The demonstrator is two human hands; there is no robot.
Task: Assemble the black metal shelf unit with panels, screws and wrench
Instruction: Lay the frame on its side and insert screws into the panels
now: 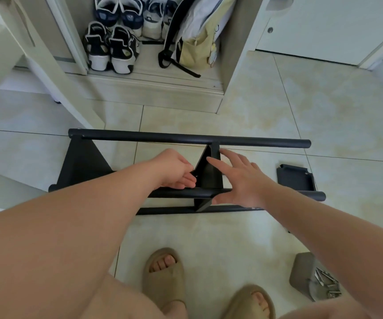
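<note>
Black metal shelf frame (186, 139) lies on its side on the pale tile floor (324, 111), across the middle of the view, its far tube (255, 142) and near tube (181, 193) running from 9 to 3 o'clock. A triangular end panel (82, 162) joins the tubes at the 9 o'clock end, and a middle panel (207, 173) stands between them at the centre. The left hand (174, 171) comes in from 8 o'clock and grasps the middle panel's left edge, thumb above and fingers curled under. The right hand (241, 180) reaches in from 4 o'clock, released and spread flat, its index fingertip touching the panel's face, its palm over the near tube and its thumb below it. A loose black panel (295, 178) lies flat on the floor at 3 o'clock, just beyond the near tube's end. At 5 o'clock a grey container (305, 275) holds silver screws (326, 282), partly hidden by the right forearm. Two tan slippers (163, 272) on the person's feet sit at 6 o'clock. At 12 o'clock an open white cabinet (153, 88) holds pairs of sneakers (110, 49) and a yellow backpack (197, 42).
</note>
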